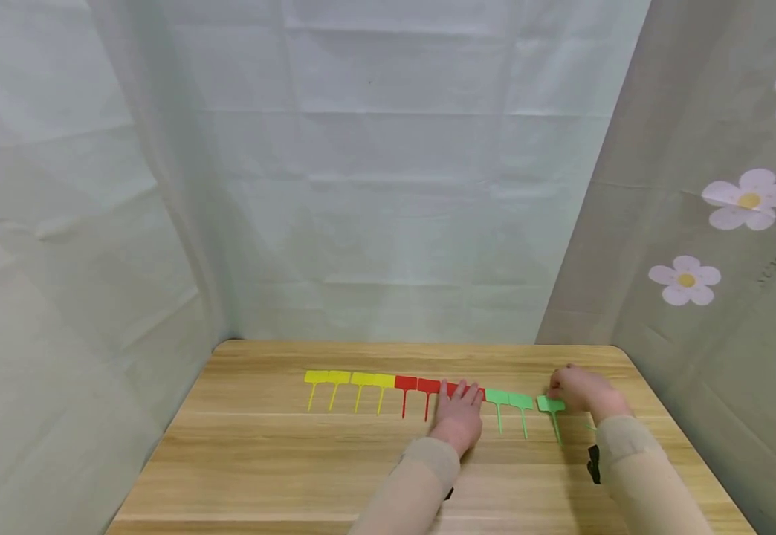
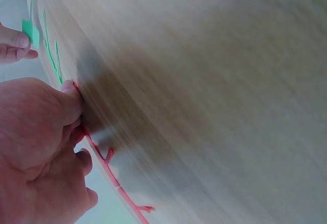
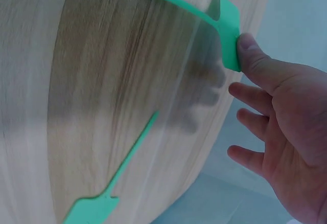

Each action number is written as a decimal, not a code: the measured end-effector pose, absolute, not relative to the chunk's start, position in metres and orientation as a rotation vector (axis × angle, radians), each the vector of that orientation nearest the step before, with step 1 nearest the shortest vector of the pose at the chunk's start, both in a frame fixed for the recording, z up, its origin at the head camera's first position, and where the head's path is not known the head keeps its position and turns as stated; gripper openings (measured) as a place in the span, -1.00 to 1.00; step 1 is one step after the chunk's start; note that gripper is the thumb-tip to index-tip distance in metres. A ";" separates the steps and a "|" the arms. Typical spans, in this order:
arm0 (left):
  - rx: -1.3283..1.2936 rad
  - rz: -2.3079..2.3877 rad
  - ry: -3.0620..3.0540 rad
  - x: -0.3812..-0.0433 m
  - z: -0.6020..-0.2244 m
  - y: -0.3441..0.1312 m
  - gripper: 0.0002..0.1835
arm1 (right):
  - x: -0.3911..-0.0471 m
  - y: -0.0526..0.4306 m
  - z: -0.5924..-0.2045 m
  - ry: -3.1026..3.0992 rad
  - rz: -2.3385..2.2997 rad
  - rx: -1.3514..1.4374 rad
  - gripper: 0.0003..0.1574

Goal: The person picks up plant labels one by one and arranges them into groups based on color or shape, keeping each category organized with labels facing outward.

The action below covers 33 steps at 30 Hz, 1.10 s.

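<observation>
A row of T-shaped plant labels runs across the wooden table, stems toward me. Yellow labels [image 1: 340, 376] lie at the left, red labels [image 1: 428, 386] in the middle, and two green labels [image 1: 520, 401] to their right. My left hand [image 1: 458, 420] rests on the right-hand red labels with its fingers spread, partly covering them. At the row's right end, my right hand [image 1: 585, 390] pinches the head of another green plant label [image 3: 230, 35] between thumb and finger. A small gap separates that label from the row. One more green label [image 3: 92, 211] lies near the right wrist.
The wooden table [image 1: 261, 461] has rounded far corners. Pale cloth [image 1: 388, 186] hangs behind it and at the left, and a grey cloth with white flowers [image 1: 749, 200] hangs at the right. A black strap piece [image 1: 594, 464] shows at the right sleeve.
</observation>
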<state>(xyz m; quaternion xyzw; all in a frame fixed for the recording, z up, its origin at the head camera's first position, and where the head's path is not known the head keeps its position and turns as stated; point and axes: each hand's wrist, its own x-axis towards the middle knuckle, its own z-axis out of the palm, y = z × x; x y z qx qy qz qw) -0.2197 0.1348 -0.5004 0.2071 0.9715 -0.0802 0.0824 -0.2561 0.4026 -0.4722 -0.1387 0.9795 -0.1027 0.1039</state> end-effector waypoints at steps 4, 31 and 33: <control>0.618 -0.247 2.902 -0.219 -0.501 0.135 -0.42 | -0.259 0.405 -0.478 2.884 -0.324 -0.395 -0.88; 0.613 -0.252 2.908 -0.219 -0.500 0.134 -0.42 | -0.260 0.395 -0.485 2.905 -0.362 -0.348 -0.85; 0.616 -0.258 2.908 -0.219 -0.500 0.133 -0.42 | -0.260 0.395 -0.485 2.901 -0.367 -0.351 -0.84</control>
